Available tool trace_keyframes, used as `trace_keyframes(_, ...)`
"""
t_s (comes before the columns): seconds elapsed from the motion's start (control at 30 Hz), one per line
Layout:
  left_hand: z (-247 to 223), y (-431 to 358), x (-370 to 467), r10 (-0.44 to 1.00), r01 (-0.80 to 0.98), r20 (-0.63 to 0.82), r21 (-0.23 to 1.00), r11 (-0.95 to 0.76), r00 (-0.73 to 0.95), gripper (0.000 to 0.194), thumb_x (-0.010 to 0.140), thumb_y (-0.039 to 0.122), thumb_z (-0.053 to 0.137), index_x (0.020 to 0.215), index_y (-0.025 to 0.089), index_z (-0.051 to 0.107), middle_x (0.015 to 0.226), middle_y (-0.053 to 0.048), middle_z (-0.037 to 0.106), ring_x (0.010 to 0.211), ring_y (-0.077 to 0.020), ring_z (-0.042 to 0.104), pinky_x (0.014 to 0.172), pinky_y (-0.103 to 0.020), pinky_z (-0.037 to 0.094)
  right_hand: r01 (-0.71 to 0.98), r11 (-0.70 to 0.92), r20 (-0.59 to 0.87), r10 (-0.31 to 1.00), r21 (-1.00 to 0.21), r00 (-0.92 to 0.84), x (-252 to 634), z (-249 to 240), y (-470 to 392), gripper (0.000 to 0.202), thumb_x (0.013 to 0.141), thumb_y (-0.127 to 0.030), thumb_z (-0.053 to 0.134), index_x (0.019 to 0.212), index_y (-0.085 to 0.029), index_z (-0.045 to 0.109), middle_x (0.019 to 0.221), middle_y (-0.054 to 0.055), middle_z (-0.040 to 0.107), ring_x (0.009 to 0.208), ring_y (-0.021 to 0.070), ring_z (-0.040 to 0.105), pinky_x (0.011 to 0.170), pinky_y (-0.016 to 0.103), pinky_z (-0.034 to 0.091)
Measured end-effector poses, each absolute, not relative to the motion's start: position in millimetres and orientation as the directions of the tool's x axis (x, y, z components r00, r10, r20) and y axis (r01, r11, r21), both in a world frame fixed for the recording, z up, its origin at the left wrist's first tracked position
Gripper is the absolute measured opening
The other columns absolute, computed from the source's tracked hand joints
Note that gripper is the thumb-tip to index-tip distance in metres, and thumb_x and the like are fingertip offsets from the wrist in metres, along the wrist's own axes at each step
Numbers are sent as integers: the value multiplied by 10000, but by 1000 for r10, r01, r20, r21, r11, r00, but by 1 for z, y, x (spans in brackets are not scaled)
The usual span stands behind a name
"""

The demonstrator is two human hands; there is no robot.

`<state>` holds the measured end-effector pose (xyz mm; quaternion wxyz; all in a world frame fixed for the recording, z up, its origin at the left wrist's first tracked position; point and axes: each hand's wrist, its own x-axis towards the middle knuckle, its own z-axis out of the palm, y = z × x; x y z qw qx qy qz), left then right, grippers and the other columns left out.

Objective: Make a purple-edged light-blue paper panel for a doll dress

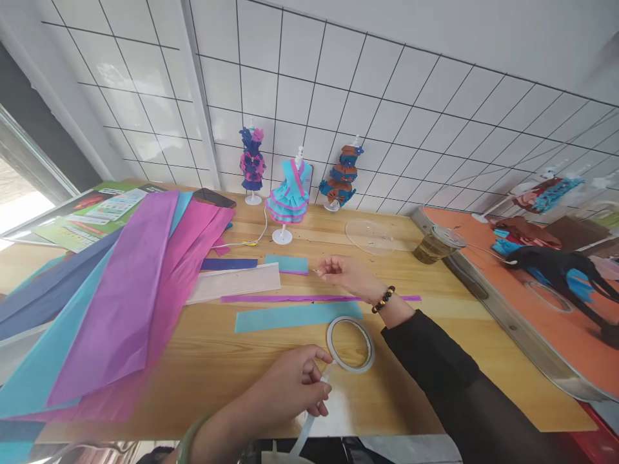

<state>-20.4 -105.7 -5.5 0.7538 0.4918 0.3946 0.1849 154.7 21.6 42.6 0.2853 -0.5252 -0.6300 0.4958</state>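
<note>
My left hand (304, 381) is near the table's front edge, its fingers curled round a narrow white strip of tape (304, 433) that hangs past the edge. Just right of its fingertips lies a white tape roll (329, 341). My right hand (345, 274) is farther back, thumb and fingertips pinched together; what they hold, if anything, is too small to tell. It is just right of a small blue piece with a purple edge (287, 263). A long thin purple strip (290, 298) passes below my right hand, and a light blue strip (285, 317) lies in front of it.
Large coloured sheets (116, 290) cover the left side. Three small dress stands, one with a turquoise dress (289, 196), line the back by the tiled wall. A clear plastic disc (370, 236) and a cup (438, 245) are at the right, beside an orange surface (503, 290).
</note>
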Motion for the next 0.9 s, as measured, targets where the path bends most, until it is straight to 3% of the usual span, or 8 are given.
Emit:
trace_keyframes(0.23,-5,-108,-23,710,120,-376,915,385,595,431,724,300,563,1129,175,484,751,-3,554,591,-137,614,460,-211,458,282,-32,-164,874,-959,-458,130,60,-1,301,687,-175,587,986,-198,559,849,9,608,757,110,561,695,255,446)
trace_keyframes(0.33,0,-109,-37,847,263,-269,951,160,458,392,758,401,545,1092,196,543,858,-46,616,656,-151,601,549,-249,472,241,-44,-162,851,-970,-500,125,67,-25,325,720,-164,542,1043,-178,505,842,5,589,754,97,561,708,256,446)
trace_keyframes(0.4,4,-110,-49,938,386,-124,922,-11,323,297,774,413,540,982,211,603,819,-33,644,663,-147,583,648,-267,458,206,-51,-150,853,-977,-500,123,67,-42,310,739,-144,523,1044,-179,479,840,7,585,758,97,557,734,270,444)
trace_keyframes(0.47,6,-111,-61,976,444,-27,893,-75,218,208,794,389,523,845,214,624,737,-15,638,634,-141,561,632,-252,435,190,-35,-125,863,-981,-489,121,63,-58,294,758,-126,501,1044,-188,465,838,7,586,775,102,557,752,280,440)
trace_keyframes(0.67,10,-116,-75,990,288,-38,958,-2,133,191,824,348,496,833,218,635,806,-23,640,668,-137,557,589,-229,436,412,121,-82,893,-903,-442,109,52,-95,369,788,-60,400,1113,-230,445,863,0,591,829,122,556,790,297,437)
trace_keyframes(0.9,12,-122,-74,967,407,183,881,-241,176,195,842,244,480,902,208,663,876,-63,654,834,-176,589,751,-269,446,519,204,-47,901,-830,-431,101,56,-109,404,788,-49,390,1136,-247,448,923,3,589,865,125,545,763,265,447)
